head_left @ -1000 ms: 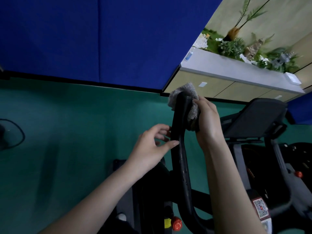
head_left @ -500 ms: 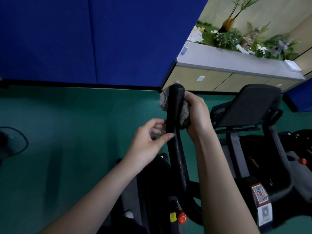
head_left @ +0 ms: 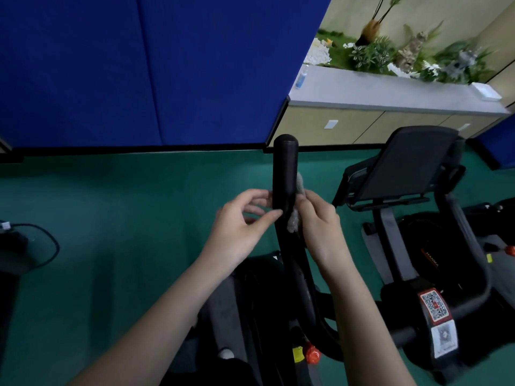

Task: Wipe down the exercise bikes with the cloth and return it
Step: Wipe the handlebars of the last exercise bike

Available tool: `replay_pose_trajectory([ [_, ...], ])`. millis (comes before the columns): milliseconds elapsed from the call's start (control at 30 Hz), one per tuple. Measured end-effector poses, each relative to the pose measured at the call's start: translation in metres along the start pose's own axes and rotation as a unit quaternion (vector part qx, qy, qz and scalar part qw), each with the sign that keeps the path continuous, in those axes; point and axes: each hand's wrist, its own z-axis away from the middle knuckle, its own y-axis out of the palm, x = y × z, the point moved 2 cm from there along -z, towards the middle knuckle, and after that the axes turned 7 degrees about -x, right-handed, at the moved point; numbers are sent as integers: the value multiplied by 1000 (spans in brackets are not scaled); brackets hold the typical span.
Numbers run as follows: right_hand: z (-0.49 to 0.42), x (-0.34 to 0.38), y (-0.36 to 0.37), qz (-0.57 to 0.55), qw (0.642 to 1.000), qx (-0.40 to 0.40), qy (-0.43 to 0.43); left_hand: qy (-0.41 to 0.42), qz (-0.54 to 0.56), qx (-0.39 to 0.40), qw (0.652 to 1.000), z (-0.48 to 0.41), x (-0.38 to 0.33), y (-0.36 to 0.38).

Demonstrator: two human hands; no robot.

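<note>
A black handlebar post (head_left: 284, 174) of the exercise bike rises in the middle of the view. My right hand (head_left: 317, 218) grips the grey cloth (head_left: 295, 215) against the right side of the post, partway down from its rounded top. Only small bits of the cloth show, above and below my fingers. My left hand (head_left: 242, 221) is on the left of the post, with fingers loosely curled and thumb tip touching the bar. The bike's dark frame (head_left: 301, 302) runs down between my forearms.
A second exercise bike (head_left: 412, 174) with a dark console and QR sticker stands to the right. A blue wall panel (head_left: 156, 68) and a cabinet counter (head_left: 390, 93) with plants lie beyond. Green floor (head_left: 111, 218) spreads left, with a black cable (head_left: 41, 246).
My right hand has slid the cloth down the post from its top, which is now bare. My left hand has stayed beside the post.
</note>
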Motion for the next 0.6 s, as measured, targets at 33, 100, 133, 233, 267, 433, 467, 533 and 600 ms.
replay_pose_trajectory([
  [33,5,2,-2,27,1000,-9,-14,33,-38,-11,999,-2,-3,-3],
  [100,15,3,-6,60,998,-23,-29,137,-137,-39,980,-6,-11,-10],
  [133,21,2,-8,66,997,-32,-29,194,-182,-47,963,-9,-16,-11],
  [233,34,-6,-12,50,995,-82,0,326,-258,-55,908,-17,-29,-12],
  [267,36,-9,-13,36,993,-110,12,355,-272,-59,893,-20,-32,-12],
  [433,39,-8,-10,-23,975,-219,-4,463,-301,-76,831,-33,-43,-14],
  [467,40,-7,-8,-9,976,-218,-16,480,-298,-66,822,-35,-46,-12],
  [533,43,-7,-8,23,977,-211,-31,507,-295,-41,809,-39,-51,-5],
  [600,48,-12,-11,34,979,-198,-20,523,-298,-16,798,-43,-55,2],
])
